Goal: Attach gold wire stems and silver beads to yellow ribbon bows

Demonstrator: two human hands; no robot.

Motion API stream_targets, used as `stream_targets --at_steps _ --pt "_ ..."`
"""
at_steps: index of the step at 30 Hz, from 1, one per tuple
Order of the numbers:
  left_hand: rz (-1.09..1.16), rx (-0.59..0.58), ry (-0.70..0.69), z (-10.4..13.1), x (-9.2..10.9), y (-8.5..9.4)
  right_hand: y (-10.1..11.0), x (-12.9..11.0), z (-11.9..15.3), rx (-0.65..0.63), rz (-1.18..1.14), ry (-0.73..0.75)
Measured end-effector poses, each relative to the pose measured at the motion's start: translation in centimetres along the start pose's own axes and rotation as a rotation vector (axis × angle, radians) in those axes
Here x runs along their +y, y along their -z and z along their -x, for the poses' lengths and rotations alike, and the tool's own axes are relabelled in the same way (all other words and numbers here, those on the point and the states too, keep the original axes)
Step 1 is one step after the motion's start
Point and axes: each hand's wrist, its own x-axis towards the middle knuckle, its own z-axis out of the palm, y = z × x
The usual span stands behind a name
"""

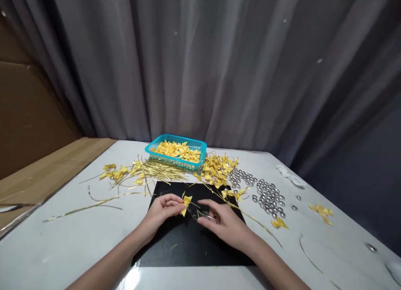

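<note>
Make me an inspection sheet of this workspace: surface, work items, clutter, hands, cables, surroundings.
Surface: white table, black mat.
Work items: yellow bow; more yellow bows in turquoise basket; gold strands; silver beads.
Clutter: scattered strands, crumpled white item at right.
Left hand: pinching the bow.
Right hand: thumb and index finger apart beside the bow; whether other fingers hold a strand is unclear.
Cables: nothing seen.
Surroundings: gray curtain behind, cardboard at left.

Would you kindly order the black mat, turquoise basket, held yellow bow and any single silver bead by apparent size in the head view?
Largest to smallest:
1. Black mat
2. Turquoise basket
3. Held yellow bow
4. Single silver bead
</note>
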Motion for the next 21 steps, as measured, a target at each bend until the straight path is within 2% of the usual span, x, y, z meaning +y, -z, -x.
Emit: stream_targets --at_steps 3,6,11,15,21 --pt "-0.032 -0.050 -0.003 0.4 -0.4 -0.5 -2.3 -0.1 -0.3 -0.017 -0.038 0.022" --pt "-0.050 -0.064 -0.015 0.7 -0.6 -0.9 -2.8 -0.2 -0.3 -0.052 -0.068 0.048" --pt "-0.066 -0.029 -0.036 0.4 -0.6 -1.0 -1.0 -0.2 0.1 -0.151 -0.056 0.079" --pt "-0.116 0.004 -0.046 -0.1 -0.5 -0.9 0.7 -0.2 0.3 -0.162 -0.014 0.099" --pt "-0.230 -0.106 -0.032 0.1 -0.8 -0.8 3.2 -1.5 0.3 -0.195 0.095 0.177"
